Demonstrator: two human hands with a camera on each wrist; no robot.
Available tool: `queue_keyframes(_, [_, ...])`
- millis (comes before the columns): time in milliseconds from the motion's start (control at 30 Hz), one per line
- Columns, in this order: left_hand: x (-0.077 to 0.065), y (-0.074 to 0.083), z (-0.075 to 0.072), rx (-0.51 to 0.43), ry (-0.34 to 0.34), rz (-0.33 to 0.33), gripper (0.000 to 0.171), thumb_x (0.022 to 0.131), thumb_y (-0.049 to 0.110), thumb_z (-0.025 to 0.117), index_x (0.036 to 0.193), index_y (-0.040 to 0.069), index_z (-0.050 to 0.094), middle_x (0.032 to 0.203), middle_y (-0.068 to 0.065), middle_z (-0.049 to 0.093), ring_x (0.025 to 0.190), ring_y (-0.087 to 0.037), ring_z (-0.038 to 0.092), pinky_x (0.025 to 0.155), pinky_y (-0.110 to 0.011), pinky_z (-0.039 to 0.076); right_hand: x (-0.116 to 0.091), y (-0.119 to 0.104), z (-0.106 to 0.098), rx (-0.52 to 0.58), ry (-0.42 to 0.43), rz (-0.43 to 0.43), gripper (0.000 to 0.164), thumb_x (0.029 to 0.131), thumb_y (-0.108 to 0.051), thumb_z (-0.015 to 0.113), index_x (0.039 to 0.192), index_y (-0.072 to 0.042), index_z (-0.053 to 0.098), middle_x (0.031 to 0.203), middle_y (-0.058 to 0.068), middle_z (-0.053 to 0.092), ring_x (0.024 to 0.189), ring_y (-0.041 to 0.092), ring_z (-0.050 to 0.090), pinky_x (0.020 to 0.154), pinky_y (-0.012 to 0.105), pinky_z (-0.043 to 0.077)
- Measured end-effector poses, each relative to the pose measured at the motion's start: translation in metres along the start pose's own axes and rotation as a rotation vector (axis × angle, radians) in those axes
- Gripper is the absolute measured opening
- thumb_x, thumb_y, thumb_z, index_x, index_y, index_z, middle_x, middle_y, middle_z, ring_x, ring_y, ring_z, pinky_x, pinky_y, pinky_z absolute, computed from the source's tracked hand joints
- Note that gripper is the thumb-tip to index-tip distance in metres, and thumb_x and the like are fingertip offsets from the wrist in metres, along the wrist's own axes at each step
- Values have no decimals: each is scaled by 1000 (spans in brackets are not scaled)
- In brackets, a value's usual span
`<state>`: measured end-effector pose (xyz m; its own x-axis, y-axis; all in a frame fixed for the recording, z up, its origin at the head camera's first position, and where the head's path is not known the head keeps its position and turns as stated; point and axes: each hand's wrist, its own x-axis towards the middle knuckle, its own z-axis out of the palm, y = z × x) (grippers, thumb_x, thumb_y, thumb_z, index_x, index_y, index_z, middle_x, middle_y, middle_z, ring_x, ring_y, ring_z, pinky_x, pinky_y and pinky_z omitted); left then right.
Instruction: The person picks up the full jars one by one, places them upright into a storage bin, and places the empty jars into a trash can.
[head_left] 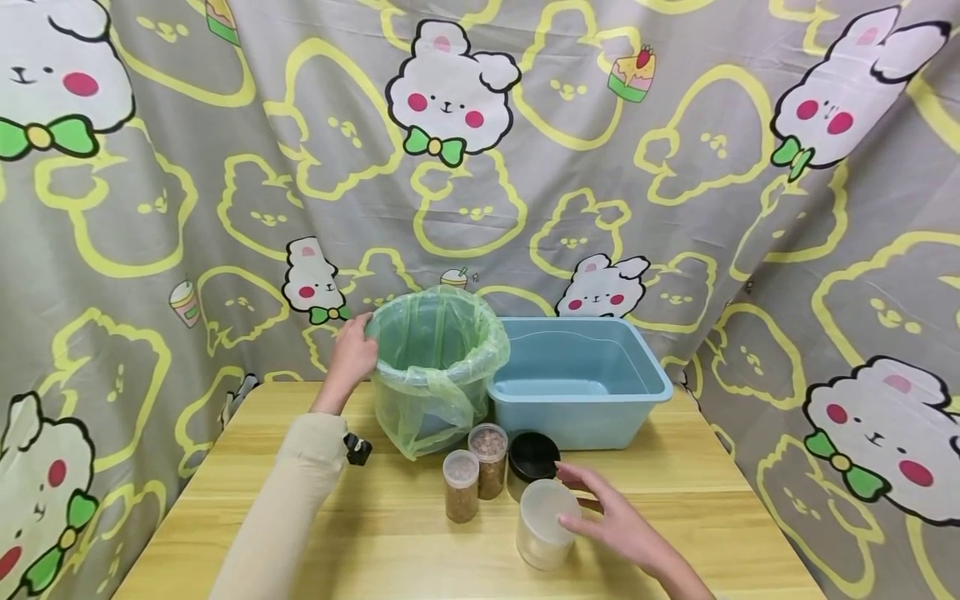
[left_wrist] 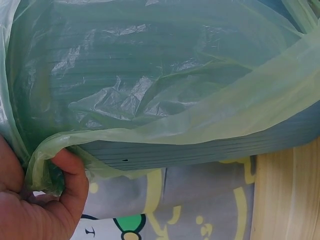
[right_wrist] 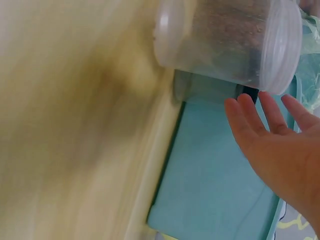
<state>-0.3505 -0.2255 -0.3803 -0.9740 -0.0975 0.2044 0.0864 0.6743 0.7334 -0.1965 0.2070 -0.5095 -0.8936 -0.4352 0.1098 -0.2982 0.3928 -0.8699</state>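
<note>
1. Green plastic bag (head_left: 427,400) lines the ribbed bin (left_wrist: 200,152); left hand (head_left: 352,354) is pinching its rim.
2. Right hand's (head_left: 611,521) loose, grasping nothing, beside the frosted-lidded clear jar (head_left: 546,529). Can't tell if they're touching.
3. Black-lidded jar (head_left: 534,458) sits just behind.
4. Blue tub (head_left: 573,423) stands right of the bin.

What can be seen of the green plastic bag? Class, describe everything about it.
The green plastic bag looks thin, see-through and crinkled, with glossy highlights. It lines a ridged blue-grey bin, its mouth open upward and its upper edge folded outward over the rim. Loose film hangs down outside, narrowing to a point at the front. In the head view it is left of the blue tub; whether they touch is unclear. The left hand grips the folded edge.
</note>
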Motion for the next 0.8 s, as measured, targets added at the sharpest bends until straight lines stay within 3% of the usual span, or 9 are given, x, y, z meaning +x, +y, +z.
queue_keyframes(267, [0,-1,0,-5,-8,-5,63,97,3,35,159,-5,31,161,-33,32,150,-50,28,122,-63,26,-1,3,3,18,-77,42,83,89,-28,83,158,-13,40,156,23,45,133,43,50,104,33,52])
queue_keyframes(800, [2,-4,2,4,1,6,60,99,3,34,158,-6,31,159,-33,33,149,-50,30,122,-63,26,2,9,4,12,-91,59,90,80,-27,90,156,-17,45,150,17,50,130,33,53,98,28,53])
